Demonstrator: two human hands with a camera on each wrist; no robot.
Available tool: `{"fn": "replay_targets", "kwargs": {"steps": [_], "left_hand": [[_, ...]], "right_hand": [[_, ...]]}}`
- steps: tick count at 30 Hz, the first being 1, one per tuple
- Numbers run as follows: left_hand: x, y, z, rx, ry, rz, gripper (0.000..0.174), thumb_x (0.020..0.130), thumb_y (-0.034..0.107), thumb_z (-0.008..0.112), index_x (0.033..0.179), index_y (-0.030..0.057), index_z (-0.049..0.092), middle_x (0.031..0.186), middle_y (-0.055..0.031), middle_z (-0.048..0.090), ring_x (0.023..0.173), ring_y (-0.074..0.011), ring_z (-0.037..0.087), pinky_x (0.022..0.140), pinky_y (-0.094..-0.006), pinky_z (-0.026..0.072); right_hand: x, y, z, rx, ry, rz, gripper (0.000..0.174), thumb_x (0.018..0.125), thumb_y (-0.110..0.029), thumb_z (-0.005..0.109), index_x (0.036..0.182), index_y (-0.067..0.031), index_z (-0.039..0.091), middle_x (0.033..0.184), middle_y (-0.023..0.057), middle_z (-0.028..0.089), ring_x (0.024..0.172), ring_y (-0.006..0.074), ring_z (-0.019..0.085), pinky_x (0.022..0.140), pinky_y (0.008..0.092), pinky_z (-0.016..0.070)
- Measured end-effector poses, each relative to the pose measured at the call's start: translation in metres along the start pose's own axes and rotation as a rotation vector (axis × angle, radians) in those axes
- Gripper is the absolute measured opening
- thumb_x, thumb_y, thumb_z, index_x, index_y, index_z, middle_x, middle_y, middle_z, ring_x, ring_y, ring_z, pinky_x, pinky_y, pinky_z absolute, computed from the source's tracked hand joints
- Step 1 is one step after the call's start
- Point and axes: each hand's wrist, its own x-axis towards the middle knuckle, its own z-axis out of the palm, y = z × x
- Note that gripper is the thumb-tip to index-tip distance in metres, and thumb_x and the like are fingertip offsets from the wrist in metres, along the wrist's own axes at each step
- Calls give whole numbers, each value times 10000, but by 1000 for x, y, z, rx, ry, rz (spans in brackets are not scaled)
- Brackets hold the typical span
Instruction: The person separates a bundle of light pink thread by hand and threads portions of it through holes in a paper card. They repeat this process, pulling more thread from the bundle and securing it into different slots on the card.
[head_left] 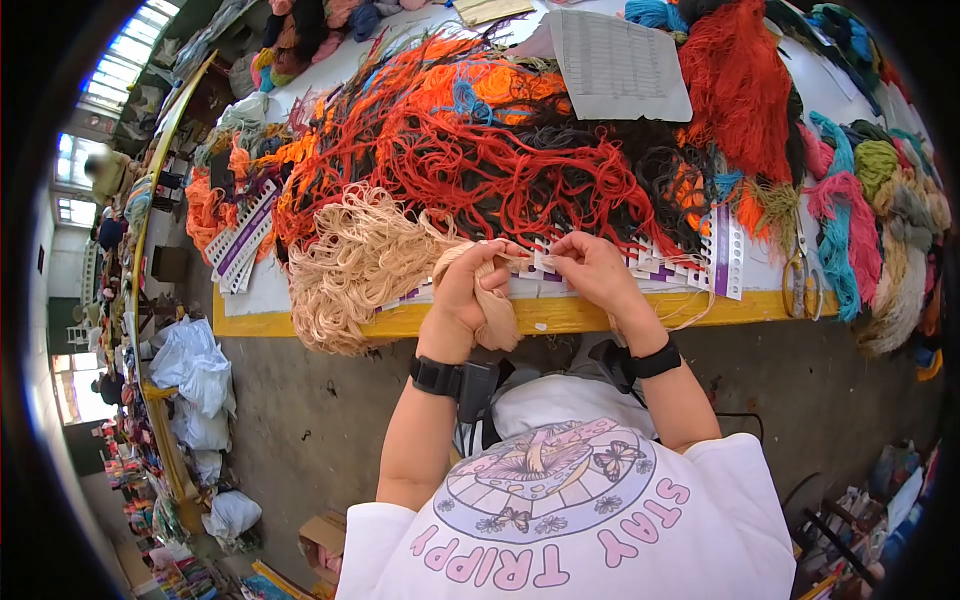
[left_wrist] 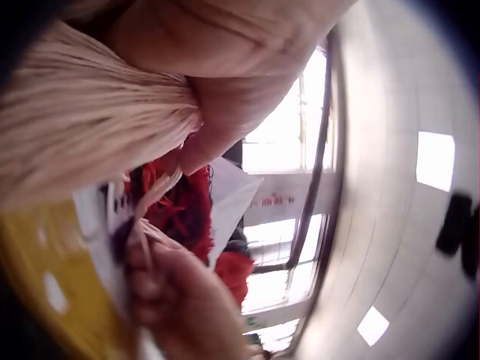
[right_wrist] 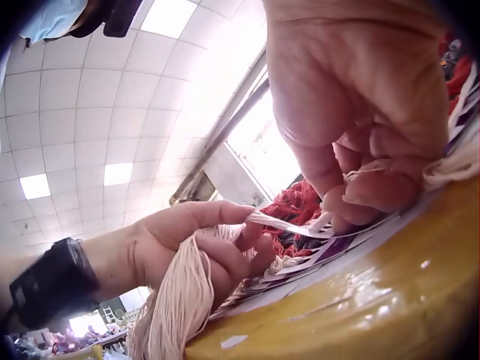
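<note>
A thick hank of beige yarn (head_left: pixel 350 265) lies over the front edge of the table, its looped strands spread to the left. My left hand (head_left: pixel 465 295) grips the hank's gathered end, with the tail hanging below the fist. A few pale strands (right_wrist: pixel 289 225) stretch from its thumb and finger across to my right hand (head_left: pixel 597 272). In the right wrist view, the right hand's curled fingertips pinch those strands, close over white and purple cards with punched holes (head_left: pixel 722 258). Part of the card row is hidden beneath both hands and the yarn.
Red yarn (head_left: pixel 500 165) and orange yarn (head_left: pixel 490 85) heap behind the hands. A printed sheet (head_left: pixel 620 65) lies on top. Scissors (head_left: pixel 797 270) rest at the right, beside blue and pink hanks (head_left: pixel 840 220). The table has a yellow front edge (head_left: pixel 270 325).
</note>
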Motion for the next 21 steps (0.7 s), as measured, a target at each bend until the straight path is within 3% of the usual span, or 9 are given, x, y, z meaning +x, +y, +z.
{"fn": "replay_targets", "kwargs": {"steps": [2,5,6,10,12,13,15,19,21], "left_hand": [[-2,-2,15,-32,-39,39,121,807,181,594,823,61,596,787,-21,604,536,-38,423,482,-202,343],[5,-13,10,582,-144,104,129,799,186,592,805,57,591,763,-15,602,548,-58,457,476,-222,357],[3,-10,17,984,-207,134,136,778,195,607,812,64,600,713,-9,590,568,-75,492,500,-224,376],[5,-5,24,1539,-230,371,136,771,200,623,844,86,624,678,1,560,615,-59,518,518,-223,397],[6,-2,25,1635,-140,424,149,791,205,619,874,82,627,666,5,542,611,-56,509,511,-219,398],[2,-1,22,1233,-48,364,162,803,204,610,897,73,621,663,6,537,592,-61,498,503,-215,396],[-13,11,10,431,118,227,187,827,201,593,943,54,609,659,7,527,554,-71,477,488,-208,393],[-59,82,-15,265,334,544,210,844,165,571,1003,28,570,695,11,520,537,-56,443,469,-198,377],[-74,113,-36,103,213,659,198,850,168,564,992,31,575,673,3,517,559,-60,454,480,-200,388]], "right_hand": [[-4,-5,0,-36,25,-63,178,724,-111,573,875,-23,607,745,112,607,690,259,598,638,320,466],[-10,-21,0,-168,61,-255,180,720,-99,589,885,-26,592,801,113,602,717,257,594,634,329,464],[-9,-25,0,-233,63,-331,176,722,-95,587,884,-27,588,809,115,598,732,263,594,639,333,463],[8,3,1,-321,-35,-443,129,759,-96,567,874,-37,572,780,76,597,719,218,613,560,312,477],[14,-19,-16,-30,-269,-99,118,788,-102,567,892,-47,564,760,35,590,694,136,603,491,262,470],[15,-26,-22,119,-381,77,112,802,-105,567,901,-52,561,750,14,587,682,95,599,456,236,466],[16,-26,-24,162,-364,98,86,813,-108,545,879,-57,564,741,-1,588,653,73,600,387,208,440],[15,-31,-24,172,-341,137,91,805,-103,536,870,-46,563,745,12,586,651,87,609,395,227,453],[15,-30,-22,162,-324,137,98,806,-101,533,880,-43,561,742,12,588,651,87,609,415,225,460]]}}
